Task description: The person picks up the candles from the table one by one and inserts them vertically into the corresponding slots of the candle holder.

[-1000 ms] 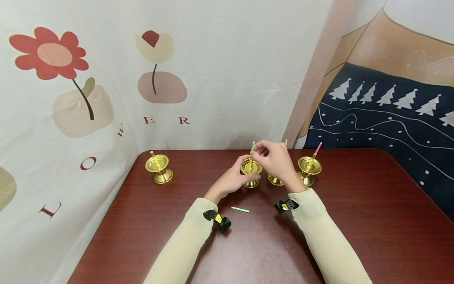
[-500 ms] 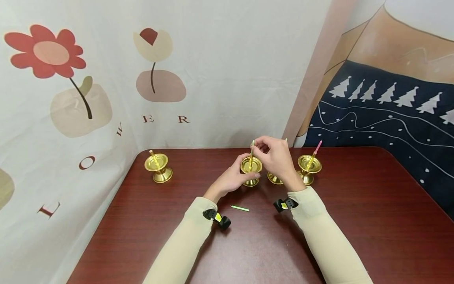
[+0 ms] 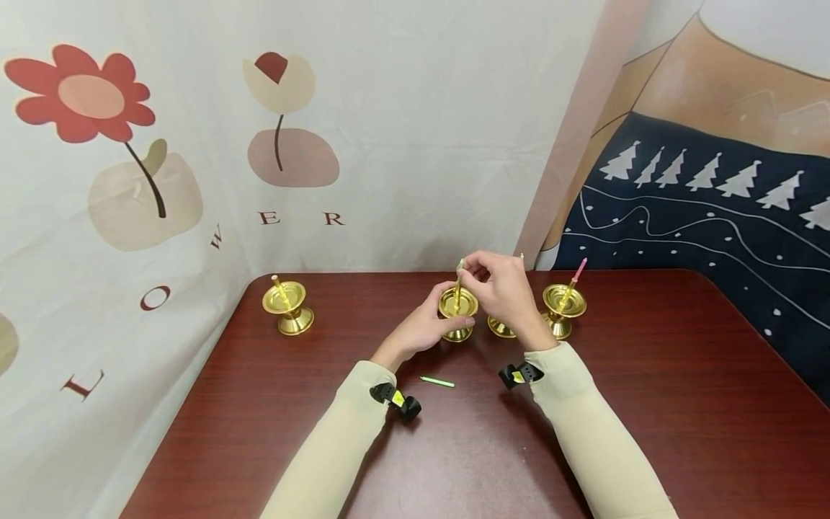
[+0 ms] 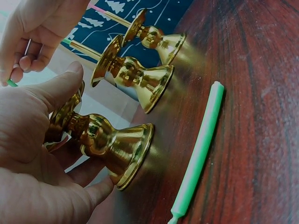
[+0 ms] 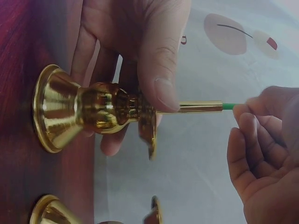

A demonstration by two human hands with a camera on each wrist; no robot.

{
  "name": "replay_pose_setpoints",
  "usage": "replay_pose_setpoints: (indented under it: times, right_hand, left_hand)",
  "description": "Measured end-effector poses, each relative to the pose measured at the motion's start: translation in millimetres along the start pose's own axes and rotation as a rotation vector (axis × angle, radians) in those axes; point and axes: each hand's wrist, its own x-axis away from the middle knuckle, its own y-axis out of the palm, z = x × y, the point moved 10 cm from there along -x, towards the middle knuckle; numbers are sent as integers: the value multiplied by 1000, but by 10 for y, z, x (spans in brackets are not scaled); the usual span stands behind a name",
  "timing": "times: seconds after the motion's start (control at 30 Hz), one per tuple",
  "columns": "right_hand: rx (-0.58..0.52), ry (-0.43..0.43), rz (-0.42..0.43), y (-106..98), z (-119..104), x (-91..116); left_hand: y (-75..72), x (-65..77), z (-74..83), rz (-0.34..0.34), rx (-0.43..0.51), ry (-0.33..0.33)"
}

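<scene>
My left hand (image 3: 421,326) grips a gold candle holder (image 5: 103,108) around its dish and neck, its thumb over the dish's near side. The holder stands upright, its base at table level. Rising from the dish is a slim gold tube (image 5: 201,106), with a short piece of green candle (image 5: 228,106) at its mouth. Above it, the thumb and forefinger of my right hand (image 3: 506,290) pinch this candle; its tip shows over the fingers in the head view. Another green candle (image 4: 198,151) lies loose on the table, nearer the person.
Just right, partly behind the right hand, stands a gold holder (image 4: 142,79) bearing a green candle. Beyond it is a holder (image 3: 563,301) with a pink candle (image 3: 581,269). At far left stands another holder (image 3: 295,322). Printed cloth (image 3: 415,144) hangs behind the brown table (image 3: 214,404).
The right fingers have risen slightly along the green candle since a second ago and still pinch it. The left hand keeps its grip. The view has shifted a little.
</scene>
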Motion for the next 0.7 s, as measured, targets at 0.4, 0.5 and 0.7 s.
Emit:
replay_pose_setpoints:
  times: [0.4,0.5,0.7]
  right_hand:
    - [17,9,-50,33,29,18]
    - [43,5,-86,50,42,26]
    - [101,67,-233,123,129,82]
  left_hand:
    - [10,6,-19,-9,7,-10]
    - [6,8,-20,-9,3,-8]
    - [-19,-1,15,1,-32,8]
